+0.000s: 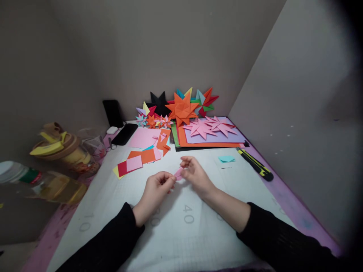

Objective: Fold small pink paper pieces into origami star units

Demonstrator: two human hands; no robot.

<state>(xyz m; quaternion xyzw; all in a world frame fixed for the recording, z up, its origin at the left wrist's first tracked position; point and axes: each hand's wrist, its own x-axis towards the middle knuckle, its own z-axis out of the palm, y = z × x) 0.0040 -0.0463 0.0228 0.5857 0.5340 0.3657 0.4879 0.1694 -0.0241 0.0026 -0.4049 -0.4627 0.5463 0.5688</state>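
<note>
A small folded piece of pink paper [178,173] is held above the middle of the white mat. My left hand [157,189] pinches its lower left end between thumb and fingers. On the other side my right hand [197,176] has its thumb against the paper's right end, with the fingers curled over behind. Parts of the paper are hidden by the fingertips. To the right lies a small folded turquoise paper [226,159]. Left of the hands are pink [134,163], red and yellow paper pieces, overlapping one another.
Folded paper stars [183,108] lean on the back wall; pink stars [202,128] rest on coloured sheets. A yellow-black utility knife [256,165] lies right. A phone [124,134], a bottle [56,187] and a lidded cup [70,153] are on the left.
</note>
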